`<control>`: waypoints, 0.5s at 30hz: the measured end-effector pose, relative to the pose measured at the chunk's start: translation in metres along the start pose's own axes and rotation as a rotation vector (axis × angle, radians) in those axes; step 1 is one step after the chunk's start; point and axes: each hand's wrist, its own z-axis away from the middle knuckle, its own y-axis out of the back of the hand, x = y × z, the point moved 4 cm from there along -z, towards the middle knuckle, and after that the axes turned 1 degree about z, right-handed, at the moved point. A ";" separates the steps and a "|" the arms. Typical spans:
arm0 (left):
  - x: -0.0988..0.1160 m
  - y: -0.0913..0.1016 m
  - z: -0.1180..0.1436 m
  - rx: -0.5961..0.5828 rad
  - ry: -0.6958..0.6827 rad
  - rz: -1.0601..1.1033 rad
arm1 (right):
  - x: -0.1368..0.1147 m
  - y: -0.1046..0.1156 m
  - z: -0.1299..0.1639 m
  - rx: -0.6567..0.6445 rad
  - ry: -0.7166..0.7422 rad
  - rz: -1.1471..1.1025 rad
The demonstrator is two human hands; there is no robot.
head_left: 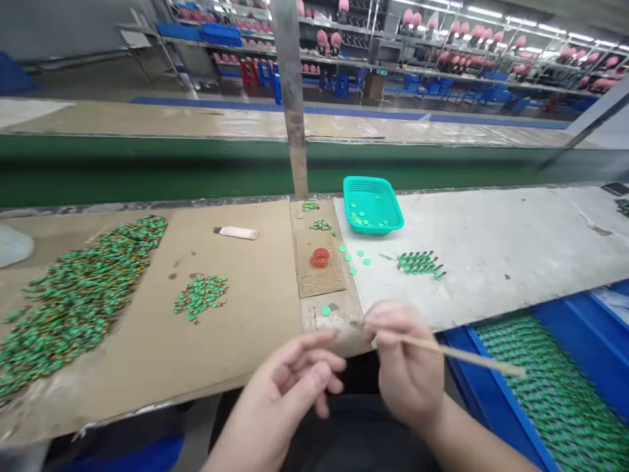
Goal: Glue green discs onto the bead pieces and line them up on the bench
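Grip looks okay: your right hand (410,367) is pinching a thin stick (462,354) like a pen, but the front end is blurred, so I can't tell what's on the tip. The long tail pokes out to the right, over the blue tray (496,393) from this angle, so a careless wrist twist might catch the green rows (550,373) in there. Your left hand (289,387) is loosely curled, thumb off the fingers, nothing visible in it. Watch the lone green disc (325,311) just ahead of both hands; a dragging knuckle could shove it. Past that, the small red cup (321,257) on the cardboard pad (319,283) looks easy to tip if you reach low. Ahead of your right hand, close-packed green pieces (420,263) could get skewed by one forearm brush, and the loose discs (348,257) by the teal basket (371,229) could scatter. Left of your left hand, a sloppy elbow might merge the small pile (201,296) with the big heap (83,295).
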 end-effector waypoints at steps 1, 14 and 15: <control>0.006 0.009 -0.009 -0.023 -0.117 -0.218 | 0.011 0.008 -0.011 0.075 -0.103 0.017; 0.013 0.028 -0.053 -0.222 -1.026 -1.178 | 0.086 -0.026 -0.112 -0.114 -0.289 0.143; 0.012 0.029 -0.053 -0.223 -1.048 -1.168 | 0.087 -0.029 -0.112 -0.129 -0.251 0.178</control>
